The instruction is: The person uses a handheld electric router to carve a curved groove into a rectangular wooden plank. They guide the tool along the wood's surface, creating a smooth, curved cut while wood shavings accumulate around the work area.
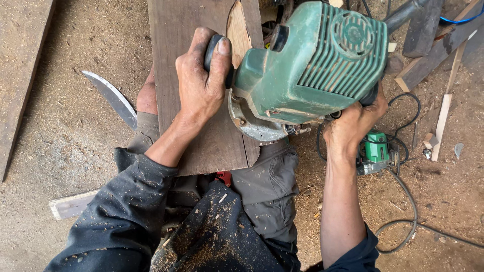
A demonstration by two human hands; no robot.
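Observation:
A green electric power tool (315, 63) with a round metal base rests on the right edge of a dark wooden plank (201, 75). My left hand (201, 80) grips the tool's black side knob above the plank. My right hand (355, 121) holds the handle on the tool's right side, mostly hidden by the body. The plank lies across my knees and has a pale split at its top.
A curved blade (113, 98) lies on the sawdust-covered floor at left. A smaller green power tool (375, 151) with black cable (408, 201) sits at right. Wood offcuts (441, 121) and dark beams lie at upper right, another plank at far left.

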